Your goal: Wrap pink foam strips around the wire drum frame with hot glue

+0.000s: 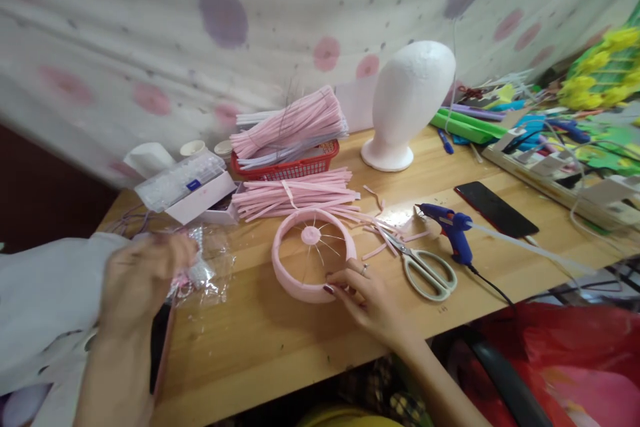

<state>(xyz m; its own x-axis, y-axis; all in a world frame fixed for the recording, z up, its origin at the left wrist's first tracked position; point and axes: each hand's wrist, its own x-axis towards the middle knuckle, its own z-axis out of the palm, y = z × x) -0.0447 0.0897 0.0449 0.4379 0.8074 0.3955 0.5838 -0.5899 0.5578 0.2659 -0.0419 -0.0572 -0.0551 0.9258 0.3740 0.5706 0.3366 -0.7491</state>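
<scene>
A pink-wrapped ring frame (286,285), with thin wire spokes running to a pink round centre (311,235), rests on the table. My right hand (363,293) pinches the ring's near right rim between thumb and fingers. On the left, my left hand (150,263) is raised and smeared by motion, so its fingers cannot be made out. It is nearest to a clear plastic bag (215,273) with small pink and white pieces. Scissors (425,273) with pale handles lie right of the ring, among short pink pipe-cleaner pieces (375,250).
Pink pipe cleaners (300,193) lie behind the ring, with more in a red basket (300,163). A white foam head (413,100) stands at the back. Rightward are a blue glue gun (453,230), a phone (495,208) and a power strip (540,180). A clear box (183,180) sits left.
</scene>
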